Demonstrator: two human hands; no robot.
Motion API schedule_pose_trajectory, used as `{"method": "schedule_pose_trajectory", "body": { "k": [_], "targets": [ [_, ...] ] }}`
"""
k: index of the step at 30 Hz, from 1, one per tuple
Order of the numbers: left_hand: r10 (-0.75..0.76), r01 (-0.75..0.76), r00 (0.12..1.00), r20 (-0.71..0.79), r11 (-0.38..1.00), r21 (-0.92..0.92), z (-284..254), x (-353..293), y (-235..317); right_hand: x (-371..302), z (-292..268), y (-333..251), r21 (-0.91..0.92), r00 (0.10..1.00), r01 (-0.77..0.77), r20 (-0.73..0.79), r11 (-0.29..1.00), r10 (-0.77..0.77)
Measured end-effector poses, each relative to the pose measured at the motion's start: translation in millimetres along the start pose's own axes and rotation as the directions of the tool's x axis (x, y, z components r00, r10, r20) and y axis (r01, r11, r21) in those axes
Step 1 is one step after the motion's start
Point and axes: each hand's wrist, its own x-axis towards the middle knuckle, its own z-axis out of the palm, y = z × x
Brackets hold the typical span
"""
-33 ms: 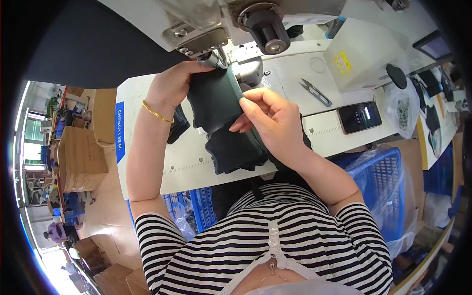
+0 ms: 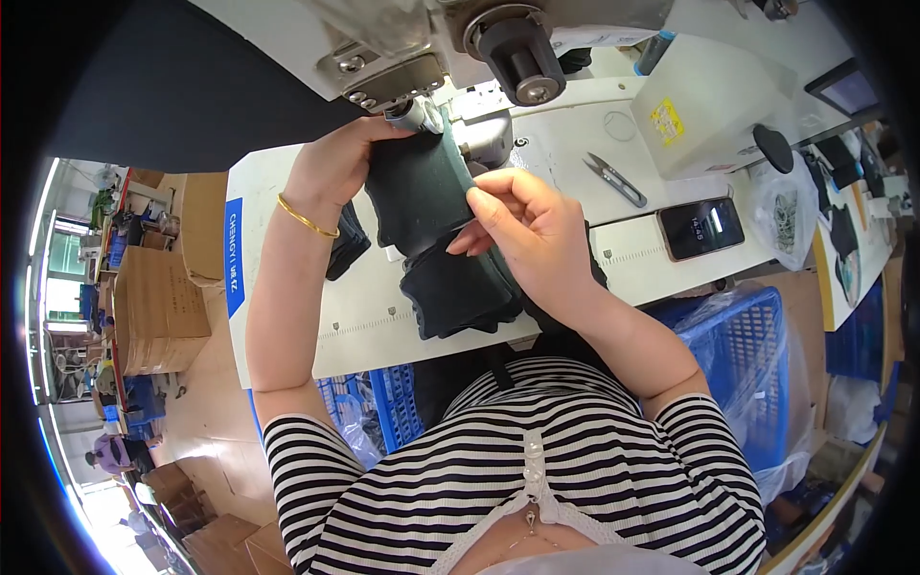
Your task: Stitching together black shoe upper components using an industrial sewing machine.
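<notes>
A dark green-black fabric piece (image 2: pixel 419 192) lies on the sewing machine bed, its far end at the presser foot (image 2: pixel 422 117). My left hand (image 2: pixel 342 158), a gold bangle at its wrist, holds the piece's far left edge close beside the foot; some of its fingers are hidden. Thumb and forefinger of my right hand (image 2: pixel 522 225) pinch the right edge, the other fingers curled below. Nearer to me, more dark fabric pieces (image 2: pixel 460 292) lie bunched at the table's front edge. Another dark folded piece (image 2: pixel 349 244) rests beside my left wrist.
Thread snips (image 2: pixel 615 180) and a phone (image 2: pixel 701 229) lie on the right of the white table (image 2: pixel 287 335). The machine head (image 2: pixel 383 29) hangs over the far side. Blue baskets (image 2: pixel 738 364) stand below the front edge. Cardboard boxes (image 2: pixel 158 311) are on the left floor.
</notes>
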Motion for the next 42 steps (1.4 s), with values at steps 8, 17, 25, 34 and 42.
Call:
{"method": "schedule_pose_trajectory", "body": {
  "k": [8,17,25,34,42],
  "targets": [
    [0.161,-0.163,0.986,-0.031,0.983,-0.086,-18.1,19.0,-9.8,13.4,0.6,0.1,0.002,0.999,0.032,-0.002,0.999,-0.032],
    [0.579,-0.262,0.813,-0.056,0.451,0.853,-10.1,2.7,-23.0,19.1,3.9,2.1,0.020,0.998,0.042,-0.048,0.999,-0.041],
    [0.812,-0.621,0.554,0.182,0.258,0.740,50.1,-56.6,-49.2,16.8,2.5,5.1,0.050,0.998,0.035,-0.046,0.998,-0.033],
    [0.843,-0.625,0.524,0.122,0.283,0.727,58.2,-64.5,-48.5,9.5,-3.9,2.7,-0.044,0.990,0.132,-0.053,0.990,-0.134],
    [0.841,-0.494,0.217,0.496,-0.343,0.799,66.7,-64.0,-47.3,9.8,-9.7,-0.9,-0.069,0.996,0.083,0.028,0.994,-0.081]
  ]
}}
